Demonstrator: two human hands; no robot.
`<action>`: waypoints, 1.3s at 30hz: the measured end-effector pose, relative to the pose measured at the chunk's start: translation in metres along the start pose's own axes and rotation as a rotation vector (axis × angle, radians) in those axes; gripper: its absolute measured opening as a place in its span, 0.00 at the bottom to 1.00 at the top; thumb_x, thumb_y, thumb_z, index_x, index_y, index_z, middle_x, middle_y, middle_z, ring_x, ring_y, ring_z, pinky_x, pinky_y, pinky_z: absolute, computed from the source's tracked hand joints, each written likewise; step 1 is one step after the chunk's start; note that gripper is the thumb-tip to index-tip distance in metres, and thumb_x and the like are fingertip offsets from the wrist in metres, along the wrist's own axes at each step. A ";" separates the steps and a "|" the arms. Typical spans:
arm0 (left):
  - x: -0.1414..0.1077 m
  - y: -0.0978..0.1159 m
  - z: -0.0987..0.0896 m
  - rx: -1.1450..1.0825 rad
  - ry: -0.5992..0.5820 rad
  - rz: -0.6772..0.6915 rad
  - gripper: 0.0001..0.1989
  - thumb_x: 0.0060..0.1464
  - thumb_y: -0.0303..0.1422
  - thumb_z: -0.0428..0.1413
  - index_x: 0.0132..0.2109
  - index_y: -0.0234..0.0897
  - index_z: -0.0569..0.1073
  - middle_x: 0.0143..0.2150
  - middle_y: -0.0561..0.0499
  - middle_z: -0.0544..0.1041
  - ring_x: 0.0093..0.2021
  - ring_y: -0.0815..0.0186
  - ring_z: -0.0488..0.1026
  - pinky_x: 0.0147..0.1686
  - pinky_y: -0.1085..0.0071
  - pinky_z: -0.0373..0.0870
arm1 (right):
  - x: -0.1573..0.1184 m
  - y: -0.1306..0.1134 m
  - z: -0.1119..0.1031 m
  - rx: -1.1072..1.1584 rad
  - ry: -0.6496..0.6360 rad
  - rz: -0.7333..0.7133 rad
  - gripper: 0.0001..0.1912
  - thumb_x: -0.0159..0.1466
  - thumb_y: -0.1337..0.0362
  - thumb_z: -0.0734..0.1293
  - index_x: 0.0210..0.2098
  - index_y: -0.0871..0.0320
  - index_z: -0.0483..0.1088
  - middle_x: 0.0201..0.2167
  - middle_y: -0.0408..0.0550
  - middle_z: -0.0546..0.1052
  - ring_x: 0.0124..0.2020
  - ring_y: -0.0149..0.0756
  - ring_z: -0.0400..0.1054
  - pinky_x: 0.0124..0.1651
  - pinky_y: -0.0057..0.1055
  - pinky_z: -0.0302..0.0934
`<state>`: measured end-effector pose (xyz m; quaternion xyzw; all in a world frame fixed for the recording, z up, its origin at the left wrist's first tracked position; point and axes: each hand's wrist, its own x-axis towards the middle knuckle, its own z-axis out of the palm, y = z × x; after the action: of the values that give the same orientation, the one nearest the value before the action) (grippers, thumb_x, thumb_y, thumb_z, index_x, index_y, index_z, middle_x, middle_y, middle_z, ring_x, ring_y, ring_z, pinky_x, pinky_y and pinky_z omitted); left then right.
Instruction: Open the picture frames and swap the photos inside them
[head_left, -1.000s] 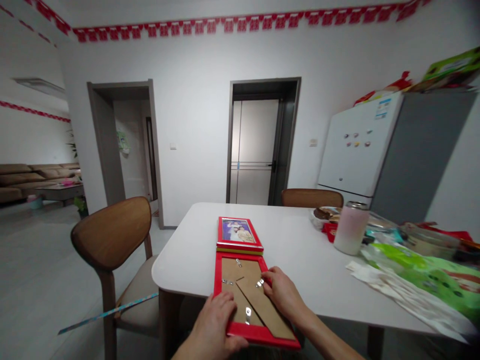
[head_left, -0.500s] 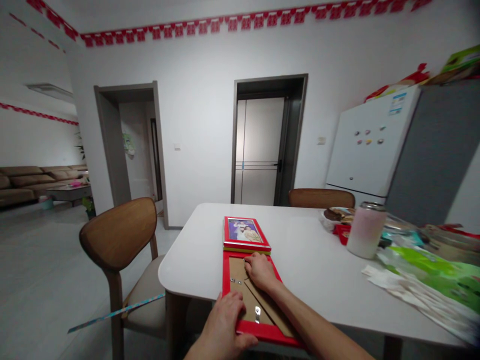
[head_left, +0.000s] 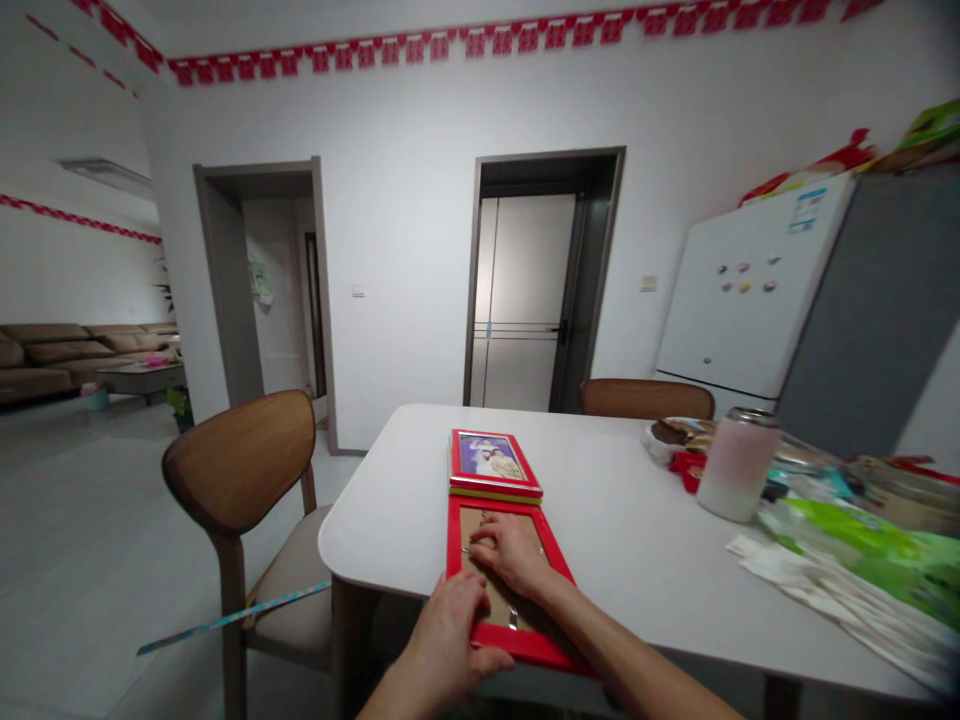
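Observation:
A red picture frame [head_left: 519, 644] lies face down at the table's near edge, its brown backing board [head_left: 472, 525] and small metal clips [head_left: 513, 619] showing. My left hand [head_left: 454, 625] is closed on its near left corner, fingers on the left side and thumb at the front edge. Over the backing, my right hand [head_left: 510, 550] has bent fingers, with the tips by a metal clip at the left edge; what they pinch, if anything, is hidden. Directly beyond lies a red-framed photo [head_left: 491, 458], face up on a yellow-edged piece.
A pink and white tumbler [head_left: 739, 465], green plastic packaging [head_left: 874, 545] and white cloth gloves [head_left: 817, 590] sit on the right of the white table [head_left: 622, 520]. A wooden chair [head_left: 244, 465] stands at the left, with a patterned blue strip [head_left: 232, 620] across it.
My right hand has moved left across the backing, from the stand leg's top to the clip by the left edge. My left hand keeps its grip. The view has shifted slightly.

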<state>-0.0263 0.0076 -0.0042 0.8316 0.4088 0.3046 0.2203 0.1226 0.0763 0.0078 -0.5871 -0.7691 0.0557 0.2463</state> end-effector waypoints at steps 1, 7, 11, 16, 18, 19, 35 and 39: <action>0.001 -0.001 0.001 -0.008 0.006 0.006 0.24 0.31 0.33 0.64 0.40 0.36 0.67 0.42 0.48 0.69 0.43 0.60 0.64 0.44 0.64 0.61 | 0.000 -0.003 0.001 0.039 -0.008 -0.008 0.12 0.52 0.58 0.61 0.29 0.55 0.73 0.35 0.47 0.72 0.39 0.35 0.63 0.41 0.28 0.52; 0.003 -0.005 0.003 -0.045 -0.010 0.004 0.34 0.31 0.33 0.63 0.49 0.37 0.62 0.47 0.47 0.66 0.45 0.60 0.62 0.46 0.65 0.59 | 0.005 -0.018 0.001 0.107 0.020 0.057 0.10 0.52 0.63 0.61 0.27 0.60 0.73 0.32 0.51 0.73 0.36 0.35 0.64 0.39 0.29 0.54; 0.001 -0.003 0.002 -0.023 -0.007 -0.014 0.28 0.32 0.32 0.63 0.45 0.36 0.65 0.40 0.49 0.69 0.39 0.63 0.64 0.41 0.67 0.62 | -0.011 -0.009 -0.017 0.185 -0.004 -0.013 0.11 0.53 0.64 0.60 0.32 0.59 0.72 0.36 0.50 0.72 0.38 0.34 0.64 0.42 0.28 0.55; 0.000 0.001 0.000 -0.027 -0.001 -0.020 0.22 0.32 0.31 0.63 0.38 0.35 0.67 0.38 0.50 0.68 0.38 0.63 0.64 0.40 0.69 0.61 | -0.048 0.011 -0.043 0.347 -0.268 -0.103 0.12 0.45 0.69 0.64 0.30 0.57 0.73 0.47 0.49 0.65 0.48 0.37 0.59 0.50 0.31 0.52; 0.000 0.002 0.000 -0.023 0.000 -0.026 0.21 0.32 0.31 0.63 0.38 0.35 0.67 0.37 0.50 0.69 0.38 0.63 0.64 0.41 0.68 0.61 | -0.057 0.012 -0.046 0.359 -0.301 -0.101 0.11 0.44 0.70 0.65 0.28 0.55 0.73 0.48 0.48 0.64 0.50 0.37 0.57 0.52 0.33 0.50; 0.000 0.002 0.001 -0.024 0.000 -0.028 0.22 0.32 0.32 0.62 0.39 0.35 0.67 0.37 0.50 0.69 0.38 0.63 0.64 0.41 0.68 0.61 | -0.060 0.010 -0.045 0.359 -0.288 -0.101 0.09 0.45 0.69 0.64 0.27 0.55 0.73 0.48 0.47 0.64 0.50 0.37 0.56 0.53 0.33 0.49; 0.001 -0.002 0.002 -0.141 -0.029 -0.146 0.38 0.32 0.28 0.61 0.53 0.33 0.58 0.57 0.41 0.57 0.56 0.56 0.53 0.54 0.64 0.50 | -0.052 0.013 -0.028 0.033 0.053 0.150 0.21 0.46 0.65 0.62 0.41 0.58 0.68 0.37 0.51 0.71 0.41 0.38 0.63 0.44 0.29 0.54; 0.013 0.001 0.002 -0.359 0.127 -0.183 0.30 0.42 0.30 0.54 0.54 0.32 0.55 0.56 0.41 0.59 0.55 0.60 0.56 0.53 0.66 0.53 | -0.045 0.005 -0.039 0.020 0.090 0.126 0.20 0.46 0.66 0.62 0.39 0.59 0.69 0.37 0.51 0.72 0.40 0.38 0.63 0.43 0.28 0.54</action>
<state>-0.0184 0.0176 -0.0007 0.7175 0.4350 0.4031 0.3654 0.1530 0.0285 0.0255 -0.6339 -0.7181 0.0523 0.2824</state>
